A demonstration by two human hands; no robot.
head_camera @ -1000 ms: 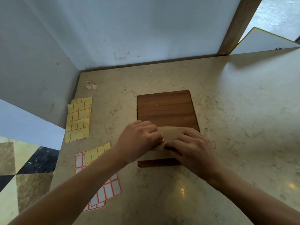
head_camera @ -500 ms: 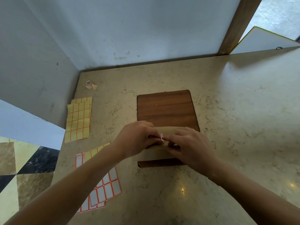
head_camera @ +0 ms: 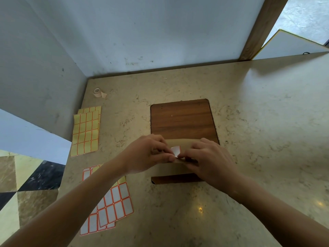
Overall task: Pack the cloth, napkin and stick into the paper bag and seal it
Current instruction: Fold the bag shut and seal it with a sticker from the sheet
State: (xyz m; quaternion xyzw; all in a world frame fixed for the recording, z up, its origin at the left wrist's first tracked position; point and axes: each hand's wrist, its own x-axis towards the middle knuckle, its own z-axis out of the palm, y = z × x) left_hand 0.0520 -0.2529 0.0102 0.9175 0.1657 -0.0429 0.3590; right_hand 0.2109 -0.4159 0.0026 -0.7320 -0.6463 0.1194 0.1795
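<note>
A flat tan paper bag lies across the near end of a dark wooden board. Both hands rest on it. My left hand and my right hand meet at the bag's middle, where their fingertips pinch a small white sticker with an orange border. The sticker stands up off the bag at an angle. The cloth, napkin and stick are not visible.
Yellow label sheets lie at the left of the marble table. White label sheets lie near my left forearm. A small tape roll sits at the back left corner. Grey walls close off the back and left.
The white sticker has come up between my fingertips and now shows clearly. Both hands have shifted slightly on the bag, with the right hand's fingers drawn in towards the sticker.
</note>
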